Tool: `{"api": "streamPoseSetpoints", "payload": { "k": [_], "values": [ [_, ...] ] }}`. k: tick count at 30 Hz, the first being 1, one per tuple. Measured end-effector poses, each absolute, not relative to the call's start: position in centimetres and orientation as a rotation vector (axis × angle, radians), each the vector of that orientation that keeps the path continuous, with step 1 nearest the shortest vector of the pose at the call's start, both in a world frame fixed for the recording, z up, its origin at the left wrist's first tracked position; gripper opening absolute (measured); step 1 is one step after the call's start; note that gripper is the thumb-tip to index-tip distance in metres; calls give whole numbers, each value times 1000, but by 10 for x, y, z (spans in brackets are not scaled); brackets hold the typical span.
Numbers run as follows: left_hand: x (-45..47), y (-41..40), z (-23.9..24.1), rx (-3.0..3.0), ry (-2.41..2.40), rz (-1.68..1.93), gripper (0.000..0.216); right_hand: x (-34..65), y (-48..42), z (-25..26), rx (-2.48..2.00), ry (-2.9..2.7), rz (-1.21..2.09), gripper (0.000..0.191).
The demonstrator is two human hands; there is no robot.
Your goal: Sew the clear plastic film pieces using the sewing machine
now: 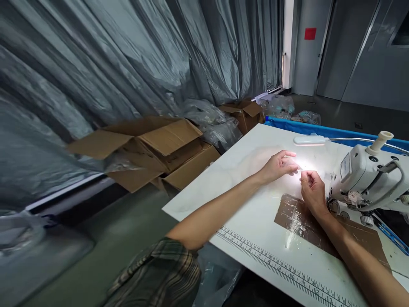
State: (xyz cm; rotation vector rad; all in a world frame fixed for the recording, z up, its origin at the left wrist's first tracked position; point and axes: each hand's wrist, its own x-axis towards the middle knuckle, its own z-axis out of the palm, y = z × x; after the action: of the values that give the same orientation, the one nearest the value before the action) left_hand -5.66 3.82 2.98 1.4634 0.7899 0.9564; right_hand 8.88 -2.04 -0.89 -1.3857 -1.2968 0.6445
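Boxes: two big open cardboard boxes [150, 149] on the floor at the left, and one small one [244, 113] further back
Table: one white table [230, 187] with a ruler strip [281, 266] along its near edge
Left hand [277, 166]: fingers curled in, tips pinched on something tiny and pale, too bright to tell what
Right hand [311, 185]: fingers bent, pinching the same tiny thing, maybe a thread, just beside the left hand
Where the thing is: between the two hands, above the table, under the lamp [309, 140]
Brown patch [322, 228]: one, taped flat under the right wrist
Sewing machine [367, 179]: one, at the right
What could go wrong: the tiny thing could slip out, because both grips are only fingertips; the glare makes it hard to see
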Motion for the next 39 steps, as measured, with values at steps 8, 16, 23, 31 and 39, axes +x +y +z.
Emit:
{"api": "streamPoseSetpoints", "payload": {
  "k": [8,16,23,31,39],
  "values": [
    [-54,54,32,1524,830,966,50,89,-15,-11,-1346,-1225,625,37],
    [-54,53,29,1451,781,1003,53,90,-15,-14,-1343,-1204,611,35],
    [-55,52,28,1477,797,1013,59,91,-15,-14,-1323,-1193,559,32],
    [-70,46,38,1540,795,883,61,91,-11,-19,-1290,-1221,536,30],
    [-80,42,55,1459,891,789,50,91,-28,-2,-1311,-1388,254,35]
  ]
}}
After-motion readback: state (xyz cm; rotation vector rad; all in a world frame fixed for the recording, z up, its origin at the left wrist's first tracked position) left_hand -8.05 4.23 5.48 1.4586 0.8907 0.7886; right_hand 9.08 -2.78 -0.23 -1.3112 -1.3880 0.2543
